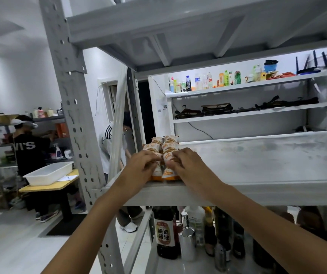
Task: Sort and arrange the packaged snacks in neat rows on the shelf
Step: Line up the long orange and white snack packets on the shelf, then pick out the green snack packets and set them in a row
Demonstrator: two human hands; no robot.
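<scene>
Packaged snacks [163, 147] in white and orange wrappers lie in two short rows side by side, running front to back at the left end of the grey metal shelf [257, 165], close to its front edge and just beside the upright post. Both hands reach in over the nearest pair. The left hand [141, 165] grips the left front packet [156, 172] with its fingers [154, 157] curled over the top, and the right hand [188, 165] holds the right front packet [169, 173] the same way, its fingers [175, 159] bent down onto the wrapper. The two packets touch each other. On the level below stands a dark soy sauce bottle [165, 232] among other bottles. Off to the left, a white tray [49, 173] sits on a yellow table [46, 187].
</scene>
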